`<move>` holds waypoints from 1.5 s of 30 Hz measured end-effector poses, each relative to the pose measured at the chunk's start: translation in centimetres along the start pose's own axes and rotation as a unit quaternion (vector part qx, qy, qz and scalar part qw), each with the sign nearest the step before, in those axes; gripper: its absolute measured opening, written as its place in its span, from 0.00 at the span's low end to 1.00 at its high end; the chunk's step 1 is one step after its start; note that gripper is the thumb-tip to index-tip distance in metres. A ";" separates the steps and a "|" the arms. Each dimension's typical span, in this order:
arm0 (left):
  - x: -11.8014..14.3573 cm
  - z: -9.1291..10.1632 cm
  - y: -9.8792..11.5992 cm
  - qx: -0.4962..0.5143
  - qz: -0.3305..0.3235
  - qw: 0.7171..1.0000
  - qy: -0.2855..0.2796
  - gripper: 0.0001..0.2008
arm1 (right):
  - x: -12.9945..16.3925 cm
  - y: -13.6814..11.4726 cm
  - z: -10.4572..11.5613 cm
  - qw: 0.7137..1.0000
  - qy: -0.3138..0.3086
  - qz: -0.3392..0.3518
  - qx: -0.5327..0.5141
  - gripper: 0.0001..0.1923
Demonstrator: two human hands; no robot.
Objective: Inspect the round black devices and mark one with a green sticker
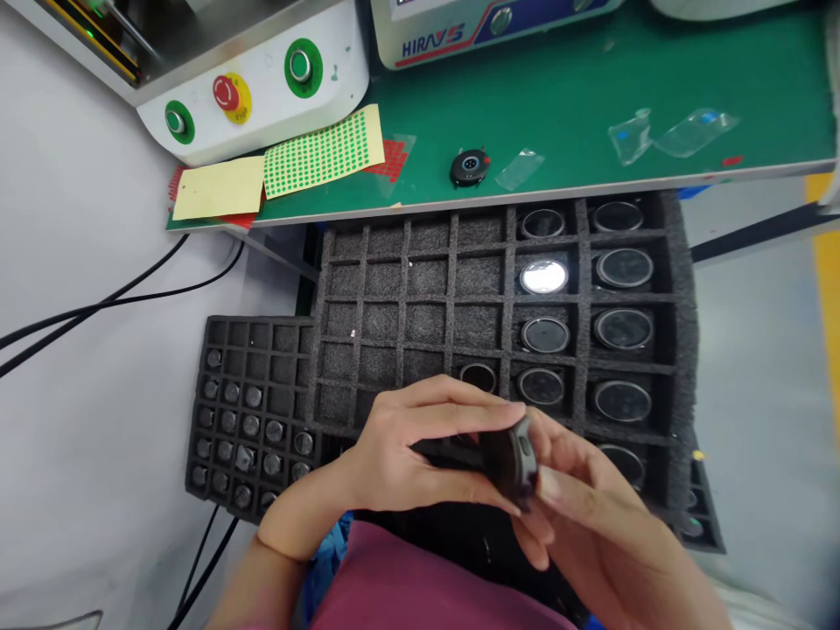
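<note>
Both hands are meeting low in the middle of the view, above the near edge of a large black foam tray (426, 324). The left hand (407, 455) is closing its fingers around a round black watch case (515, 459), with the thumb under it and the other fingers lying over the top. The right hand (591, 516) is gripping the same case from the other side, its thumb pressing on the rim. The case is standing on its edge between the two hands, just above the tray. Several similar round cases (623, 328) are lying in the right compartments of the tray. A smaller foam tray (246, 411) is lying to the left, partly under the large one. One more case (470, 166) is resting on the green bench (591, 96) beyond.
</note>
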State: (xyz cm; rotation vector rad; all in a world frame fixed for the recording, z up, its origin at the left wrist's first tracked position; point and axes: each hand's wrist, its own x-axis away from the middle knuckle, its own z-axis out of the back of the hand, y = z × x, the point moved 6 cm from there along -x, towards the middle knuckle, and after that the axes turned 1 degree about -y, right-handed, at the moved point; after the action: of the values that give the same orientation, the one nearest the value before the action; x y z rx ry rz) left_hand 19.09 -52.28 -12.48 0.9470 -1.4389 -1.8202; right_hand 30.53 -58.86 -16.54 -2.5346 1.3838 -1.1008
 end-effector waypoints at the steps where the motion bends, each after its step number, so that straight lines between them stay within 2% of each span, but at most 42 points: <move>1: 0.0 -0.1 -0.4 0.028 0.015 0.999 -0.002 0.29 | -0.1 0.1 -0.2 1.000 -0.012 -0.002 -0.012 0.18; 3: -0.1 -0.4 -1.3 0.128 0.063 0.990 -0.009 0.29 | -0.4 -0.1 -0.6 0.999 -0.038 0.007 -0.016 0.16; 5: 0.0 -0.9 -2.3 0.263 0.140 0.954 -0.018 0.26 | -0.7 -1.2 -0.5 0.998 -0.028 0.055 0.017 0.15; 7: 0.2 -1.5 -2.7 0.378 0.190 0.906 -0.024 0.21 | -0.9 -2.9 0.2 0.987 0.031 0.145 0.064 0.15; 9: 0.1 -1.7 -2.6 0.448 0.200 0.871 -0.009 0.18 | -0.8 -4.2 0.8 0.963 0.098 0.229 0.098 0.13; 12: 0.0 -2.2 -2.6 0.480 0.205 0.853 0.025 0.17 | -1.0 -4.3 1.2 0.939 0.151 0.285 0.119 0.07; 15: 0.2 -3.0 -2.9 0.458 0.228 0.858 0.049 0.18 | -1.3 -3.6 0.9 0.932 0.153 0.303 0.123 0.07; 18: 0.4 -3.4 -3.1 0.414 0.241 0.875 0.066 0.17 | -1.6 -2.9 0.3 0.938 0.136 0.286 0.142 0.07; 23: 0.5 -3.3 -2.6 0.305 0.210 0.925 0.081 0.17 | -1.8 -2.3 -0.7 0.952 0.092 0.234 0.173 0.12; 28: 0.3 -3.0 -1.6 0.151 0.176 0.971 0.059 0.14 | -2.1 -2.3 -1.5 0.966 0.069 0.191 0.161 0.12; 33: -0.1 -2.6 -1.2 0.053 0.163 0.985 0.027 0.11 | -2.6 -2.0 -1.3 0.975 0.077 0.138 0.157 0.13; 39: 0.0 -2.4 -0.6 -0.082 0.090 0.992 0.021 0.08 | -2.9 -0.7 -1.2 0.961 0.129 0.212 0.123 0.08; 42: 0.4 -2.0 -1.2 -0.123 0.100 0.987 0.036 0.09 | -3.6 -0.5 -1.5 0.963 0.116 0.220 0.104 0.08; 45: 0.5 -1.6 -2.2 -0.152 0.139 0.977 0.058 0.09 | -4.0 -1.3 -1.7 0.967 0.085 0.225 0.085 0.09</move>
State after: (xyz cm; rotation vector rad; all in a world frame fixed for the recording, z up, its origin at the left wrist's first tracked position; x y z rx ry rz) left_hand 20.06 -53.12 -14.95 0.6498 -1.1169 -1.6844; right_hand 29.07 -54.57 -17.02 -1.9093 1.7071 -1.2901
